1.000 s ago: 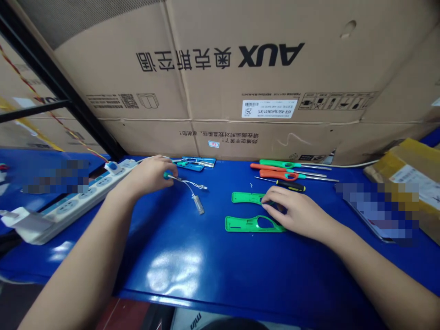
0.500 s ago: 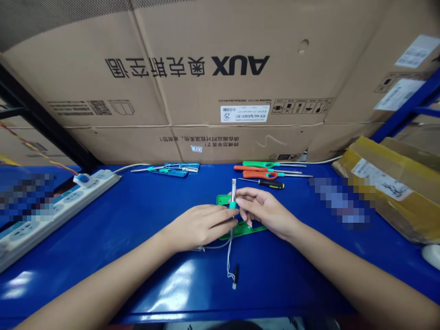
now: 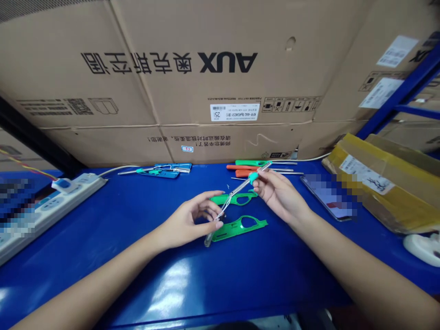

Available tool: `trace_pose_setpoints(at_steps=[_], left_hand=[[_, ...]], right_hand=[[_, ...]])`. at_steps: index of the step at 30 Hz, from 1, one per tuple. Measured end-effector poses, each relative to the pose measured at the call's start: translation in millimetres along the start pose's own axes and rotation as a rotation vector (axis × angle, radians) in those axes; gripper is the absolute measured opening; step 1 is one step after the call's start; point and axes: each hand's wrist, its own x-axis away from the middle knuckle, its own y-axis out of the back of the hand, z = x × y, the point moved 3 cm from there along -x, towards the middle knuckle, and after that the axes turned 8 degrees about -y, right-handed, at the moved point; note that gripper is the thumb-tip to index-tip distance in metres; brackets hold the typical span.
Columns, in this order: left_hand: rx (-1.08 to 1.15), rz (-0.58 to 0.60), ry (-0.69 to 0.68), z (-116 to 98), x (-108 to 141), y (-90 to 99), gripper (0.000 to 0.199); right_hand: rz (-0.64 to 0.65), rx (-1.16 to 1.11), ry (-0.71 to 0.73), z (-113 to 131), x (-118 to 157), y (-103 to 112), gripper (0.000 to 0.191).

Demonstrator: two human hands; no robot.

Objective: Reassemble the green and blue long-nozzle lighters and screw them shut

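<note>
My right hand (image 3: 282, 192) pinches the metal lighter tube (image 3: 265, 166) near its teal collar (image 3: 253, 177). The tube slants up to the right, over the blue table. From its lower end, thin white wires (image 3: 223, 206) run down to my left hand (image 3: 190, 220), where thumb and curled fingers close round them. A clear, shiny part (image 3: 208, 239) sticks out below my left thumb; what it is I cannot tell. Two green lighter shell halves lie under the hands, the farther half (image 3: 233, 200) partly covered by the fingers and the nearer half (image 3: 240, 228) mostly in sight.
Behind stand lighters: a green lighter (image 3: 249, 162), an orange lighter (image 3: 242, 173), and an opened blue lighter (image 3: 168, 172). A power strip (image 3: 68, 197) lies left. To the right are a phone (image 3: 326, 197) and a taped carton (image 3: 367, 183). A large cardboard sheet (image 3: 165, 96) backs the table (image 3: 137, 275).
My right hand has carried the tube up and to the right, tipping it from upright to slanted. My left hand has left the collar for the wires. More of the green halves shows.
</note>
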Motion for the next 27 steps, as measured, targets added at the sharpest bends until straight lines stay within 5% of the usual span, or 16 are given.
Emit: trace_pose_setpoints(at_steps=[4, 8, 12, 18, 27], left_hand=[[-0.119, 0.02, 0.043, 2, -1, 3.2, 0.047], [-0.246, -0.08, 0.035, 6, -2, 17.7, 0.041], [-0.348, -0.114, -0.007, 15, -3, 26.6, 0.037], [-0.523, 0.009, -0.091, 18, -1, 19.3, 0.025], [-0.699, 0.064, -0.214, 19, -1, 17.8, 0.027]], right_hand=[[-0.014, 0.027, 0.024, 3, 2, 0, 0.029], [-0.026, 0.118, 0.036, 13, 2, 8, 0.037], [0.054, 0.621, -0.025, 28, 1, 22, 0.037], [0.348, 1.202, -0.199, 22, 9, 27, 0.025], [0.445, 1.544, -0.072, 11, 8, 25, 0.014]])
